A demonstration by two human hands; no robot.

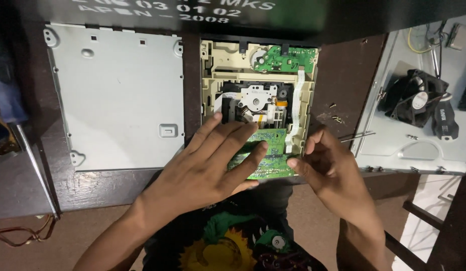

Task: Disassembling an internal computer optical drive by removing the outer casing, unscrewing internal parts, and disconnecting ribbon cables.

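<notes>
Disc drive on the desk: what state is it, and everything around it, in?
Disc drive: cover off, insides bare.
Metal cover: lying flat beside the drive.
Green circuit board: under both hands.
Left hand: flat on board.
Right hand: fingertips at board's edge.
Fan: lying loose.

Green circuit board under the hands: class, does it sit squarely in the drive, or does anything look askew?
The green circuit board sits tilted, not square with the cream drive frame. Left hand rests flat on it; right hand pinches its corner. Loose screws lie scattered nearby.

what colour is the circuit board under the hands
Green, seen in the head view: the circuit board.
</notes>
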